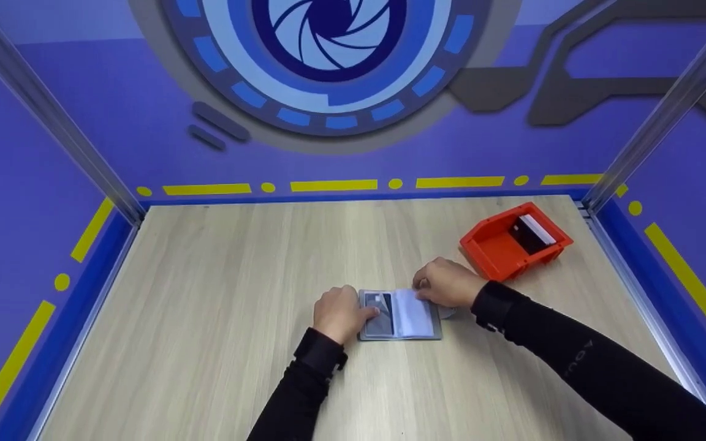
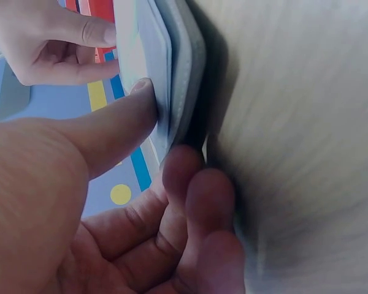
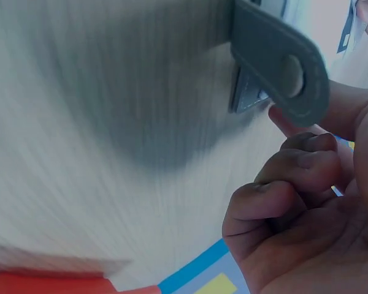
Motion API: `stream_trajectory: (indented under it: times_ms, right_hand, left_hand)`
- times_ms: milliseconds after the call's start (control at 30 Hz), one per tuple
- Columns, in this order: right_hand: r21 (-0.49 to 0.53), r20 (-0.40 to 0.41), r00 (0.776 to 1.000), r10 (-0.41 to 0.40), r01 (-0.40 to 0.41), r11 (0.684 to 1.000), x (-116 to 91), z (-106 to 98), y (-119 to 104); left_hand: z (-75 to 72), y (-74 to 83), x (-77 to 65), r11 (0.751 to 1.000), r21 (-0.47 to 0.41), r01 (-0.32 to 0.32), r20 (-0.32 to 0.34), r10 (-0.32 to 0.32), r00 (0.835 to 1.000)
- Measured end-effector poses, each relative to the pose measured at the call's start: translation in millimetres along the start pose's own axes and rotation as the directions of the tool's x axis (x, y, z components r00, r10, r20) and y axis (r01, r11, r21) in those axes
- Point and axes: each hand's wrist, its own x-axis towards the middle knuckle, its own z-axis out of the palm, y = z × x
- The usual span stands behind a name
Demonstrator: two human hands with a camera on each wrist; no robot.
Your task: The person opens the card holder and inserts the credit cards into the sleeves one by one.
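Observation:
A grey card holder (image 1: pixel 413 321) lies spread on the table, clear plastic sleeves inside it. Its left side shows a dark card (image 1: pixel 383 300) behind plastic; pale sleeves cover the right side. My left hand (image 1: pixel 337 313) grips the left edge, thumb on the sleeve and fingertips (image 2: pixel 211 199) under the stitched cover (image 2: pixel 193 67). At the top right corner, my right hand (image 1: pixel 448 283) pinches the sleeves between thumb and forefinger, other fingers curled in. A strap (image 3: pixel 270 55) with a round snap sticks out from the right side, below the right hand.
Right of the card holder, behind my right wrist, stands a red bin (image 1: pixel 494 254) with a black-and-white item (image 1: pixel 535 234) inside. The wooden table (image 1: pixel 224 275) ends at purple walls (image 1: pixel 71 135) on the left, back and right, with metal posts (image 1: pixel 665 104) in the corners.

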Motion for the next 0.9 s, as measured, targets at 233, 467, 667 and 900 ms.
stream_trajectory:
  times_ms: [233,467,667,900]
  right_hand:
    - [-0.029,-0.018,0.999,-0.05,0.049,0.998,1,-1,-2]
    - [0.013,-0.019,0.996,-0.09,0.09,0.996,0,-4,0]
    - [0.116,0.022,0.998,-0.058,0.056,0.992,1,-10,-6]
    - [0.249,-0.021,0.999,-0.036,0.04,0.968,11,-6,-28]
  left_hand:
    - [-2.1,1.4,-0.4,1.0,0.004,-0.004,-0.013,0.004,1.0]
    - [-0.4,1.1,0.9,1.0,-0.01,0.0,-0.01,0.0,1.0]
    - [-0.8,1.2,1.9,1.0,0.01,0.004,-0.006,-0.004,1.0]
    - [1.7,-0.4,0.2,1.0,-0.006,-0.025,-0.031,0.025,0.999]
